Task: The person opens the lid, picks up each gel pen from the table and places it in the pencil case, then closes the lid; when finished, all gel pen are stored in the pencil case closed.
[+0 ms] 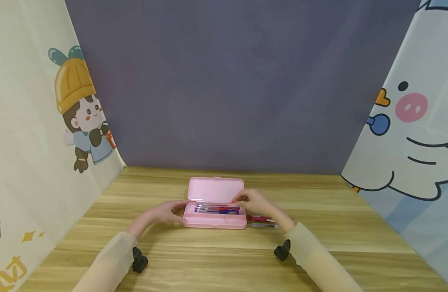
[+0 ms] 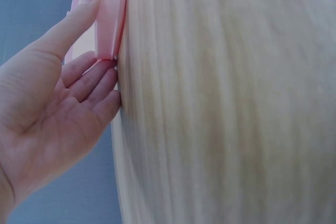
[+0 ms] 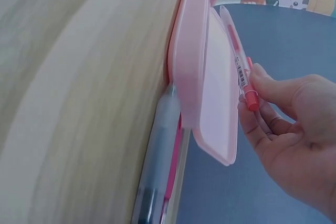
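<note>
A pink pencil case (image 1: 236, 221) lies on the table with its lid (image 1: 216, 190) raised at the back. Its long rear compartment contains several pens, among them a blue one (image 1: 217, 212); a divided narrow compartment runs along the front. My left hand (image 1: 165, 212) rests against the case's left end, thumb (image 2: 79, 19) over the edge, fingers (image 2: 93, 81) relaxed and almost straight. Over the right part of the rear compartment, my right hand (image 1: 254, 201) pinches a clear-barrelled red pen (image 3: 242, 72) by its red end between thumb and fingers, its other end pointing left.
Right of the case, partly under my right forearm, lie a grey translucent pen (image 3: 157, 150) and a dark red pen (image 1: 259, 218). Wooden table (image 1: 194, 263) extends around. A dark panel (image 1: 224, 89) stands behind, with cartoon-printed sheets at both sides.
</note>
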Available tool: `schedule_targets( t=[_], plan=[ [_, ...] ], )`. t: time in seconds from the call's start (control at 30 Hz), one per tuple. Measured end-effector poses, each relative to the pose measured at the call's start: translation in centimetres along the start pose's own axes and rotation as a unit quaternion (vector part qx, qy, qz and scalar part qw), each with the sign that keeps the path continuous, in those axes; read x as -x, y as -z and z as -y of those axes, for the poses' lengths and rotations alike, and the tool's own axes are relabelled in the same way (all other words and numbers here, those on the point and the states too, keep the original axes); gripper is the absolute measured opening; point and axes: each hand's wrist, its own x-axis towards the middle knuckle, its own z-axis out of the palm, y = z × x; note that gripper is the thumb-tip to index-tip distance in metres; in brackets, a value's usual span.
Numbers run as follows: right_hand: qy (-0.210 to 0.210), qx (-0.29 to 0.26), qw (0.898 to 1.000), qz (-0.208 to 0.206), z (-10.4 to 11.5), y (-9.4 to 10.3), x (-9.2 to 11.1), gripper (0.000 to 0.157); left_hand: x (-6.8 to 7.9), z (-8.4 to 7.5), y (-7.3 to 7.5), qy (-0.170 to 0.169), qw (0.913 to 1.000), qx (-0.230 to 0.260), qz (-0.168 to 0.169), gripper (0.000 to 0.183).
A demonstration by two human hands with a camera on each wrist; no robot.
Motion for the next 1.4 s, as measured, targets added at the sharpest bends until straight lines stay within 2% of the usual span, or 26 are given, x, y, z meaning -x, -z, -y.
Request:
schedule_targets(
  t=[0.2, 0.53, 1.07, 1.4],
  plan=[
    [-0.008, -0.002, 1.000, 0.021, 0.6, -0.7, -0.6, 0.012, 0.0, 0.0, 0.1, 0.002, 1.0000, -0.002, 0.002, 0.081],
    [0.022, -0.007, 0.999, 0.046, 0.8, -1.5, -1.1, 0.010, -0.1, 0.1, 0.0, -0.004, 1.0000, 0.001, 0.005, 0.080],
    [-0.007, 0.015, 0.997, 0.075, 0.4, -2.0, -1.1, 0.009, 0.0, 0.3, 0.1, -0.015, 0.9999, 0.001, 0.007, 0.078],
    [-0.009, 0.012, 0.998, 0.069, 0.5, -2.0, -1.1, 0.004, 0.0, 0.2, 0.1, -0.013, 0.9999, 0.001, 0.010, 0.078]
  ],
)
